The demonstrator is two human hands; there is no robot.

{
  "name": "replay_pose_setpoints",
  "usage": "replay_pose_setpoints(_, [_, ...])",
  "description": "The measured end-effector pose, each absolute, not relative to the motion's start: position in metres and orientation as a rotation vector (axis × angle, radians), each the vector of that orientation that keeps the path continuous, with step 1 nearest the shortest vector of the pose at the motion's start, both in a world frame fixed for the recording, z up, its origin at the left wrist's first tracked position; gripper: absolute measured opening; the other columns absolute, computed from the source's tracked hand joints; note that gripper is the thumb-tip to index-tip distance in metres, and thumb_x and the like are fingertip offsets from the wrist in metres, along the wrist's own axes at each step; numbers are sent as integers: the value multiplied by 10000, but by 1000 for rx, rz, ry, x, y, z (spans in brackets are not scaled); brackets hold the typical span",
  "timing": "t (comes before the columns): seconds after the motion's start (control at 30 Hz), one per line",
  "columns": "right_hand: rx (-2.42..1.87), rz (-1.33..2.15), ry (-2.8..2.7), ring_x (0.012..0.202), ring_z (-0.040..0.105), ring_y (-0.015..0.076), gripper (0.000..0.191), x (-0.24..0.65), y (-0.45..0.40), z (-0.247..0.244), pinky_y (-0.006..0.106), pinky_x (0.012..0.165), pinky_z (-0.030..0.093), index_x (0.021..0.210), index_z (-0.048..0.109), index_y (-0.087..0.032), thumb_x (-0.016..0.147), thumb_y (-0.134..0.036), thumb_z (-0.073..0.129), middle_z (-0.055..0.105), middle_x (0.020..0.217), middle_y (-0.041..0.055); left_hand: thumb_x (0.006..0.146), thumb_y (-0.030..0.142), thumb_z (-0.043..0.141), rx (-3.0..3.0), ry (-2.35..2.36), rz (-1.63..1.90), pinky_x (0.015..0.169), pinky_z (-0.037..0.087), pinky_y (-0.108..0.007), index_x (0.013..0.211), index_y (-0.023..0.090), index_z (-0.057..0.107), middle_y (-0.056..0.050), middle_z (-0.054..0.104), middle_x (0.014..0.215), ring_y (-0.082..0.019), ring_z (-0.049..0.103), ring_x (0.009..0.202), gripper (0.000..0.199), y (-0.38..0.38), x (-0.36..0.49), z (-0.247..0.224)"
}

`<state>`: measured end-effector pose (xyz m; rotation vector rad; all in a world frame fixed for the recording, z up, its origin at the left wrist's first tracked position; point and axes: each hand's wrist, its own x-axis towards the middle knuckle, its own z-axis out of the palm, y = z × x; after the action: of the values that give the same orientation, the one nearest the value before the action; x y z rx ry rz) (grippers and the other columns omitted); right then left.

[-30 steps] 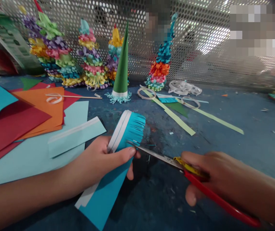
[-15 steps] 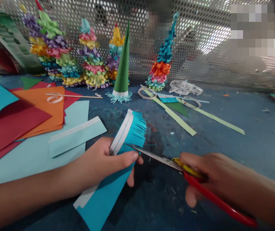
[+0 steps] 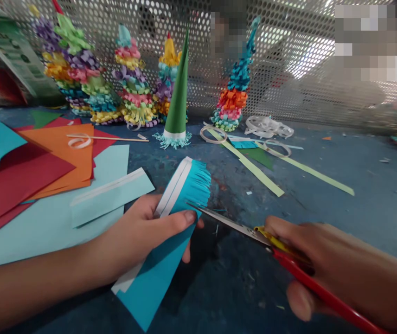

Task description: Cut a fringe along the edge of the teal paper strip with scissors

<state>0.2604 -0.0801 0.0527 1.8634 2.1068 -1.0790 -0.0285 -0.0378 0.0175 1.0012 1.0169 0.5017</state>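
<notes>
A blue paper strip (image 3: 163, 273) with a white taped edge is gripped in my left hand (image 3: 156, 227), thumb on top and fingers underneath. Its upper end is cut into a fine fringe. My right hand (image 3: 323, 260) is wrapped round the red and yellow handles of a pair of scissors (image 3: 240, 226). The blades reach the strip's right edge, their tips over the blue paper just above my left thumb. Beyond the strip stands a green paper cone (image 3: 177, 102) with a pale blue fringe round its base.
Pale blue sheets (image 3: 90, 241), red paper (image 3: 17, 190) and orange paper (image 3: 62, 157) lie at the left. Several fringed cones (image 3: 136, 79) stand along a perforated metal panel (image 3: 201, 83). Light green strips (image 3: 254, 171) and curled white tape (image 3: 268, 127) lie behind the scissors.
My right hand and the scissors have shifted right and slightly down, the tips drawing toward the strip's edge. My left hand has moved a little with the strip.
</notes>
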Motion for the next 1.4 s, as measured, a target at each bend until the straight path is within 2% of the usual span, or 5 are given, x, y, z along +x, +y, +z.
replay_pose_setpoints(0.33, [1832, -1263, 1940, 498, 669, 215, 230, 254, -82, 66, 289, 531, 448, 757, 595, -304, 961, -382, 670, 738, 517, -68, 862, 462, 780, 1088, 1066, 531, 585, 482, -228, 774, 204, 757, -4, 770, 641, -161, 626, 621, 273, -39, -27, 21])
replay_pose_setpoints(0.83, [1845, -1279, 1944, 525, 704, 217, 208, 255, -82, 58, 264, 503, 442, 755, 612, -301, 947, -346, 678, 754, 530, -60, 863, 481, 781, 1141, 1106, 508, 551, 434, -231, 763, 193, 769, -13, 764, 663, -147, 573, 582, 305, -37, -29, 19])
replay_pose_setpoints(1.03, [1775, -1264, 2076, 498, 685, 186, 219, 256, -78, 54, 256, 502, 435, 773, 576, -296, 989, -330, 590, 814, 633, -74, 912, 483, 723, 1153, 1105, 495, 522, 425, -211, 624, 188, 733, -11, 733, 648, -129, 554, 565, 413, -37, -29, 20])
replay_pose_setpoints(1.17, [1748, -1217, 2177, 449, 647, 182, 239, 258, -76, 54, 267, 471, 423, 775, 589, -297, 1001, -375, 593, 802, 617, -67, 918, 496, 733, 1138, 1101, 487, 546, 450, -229, 714, 200, 764, -13, 757, 666, -148, 581, 583, 360, -35, -29, 19])
replay_pose_setpoints(1.4, [1746, -1205, 2066, 449, 676, 180, 206, 255, -73, 57, 256, 467, 430, 787, 505, -299, 958, -207, 574, 828, 660, -99, 855, 520, 790, 1097, 1093, 510, 558, 460, -235, 769, 207, 774, -10, 748, 632, -165, 599, 588, 325, -39, -27, 25])
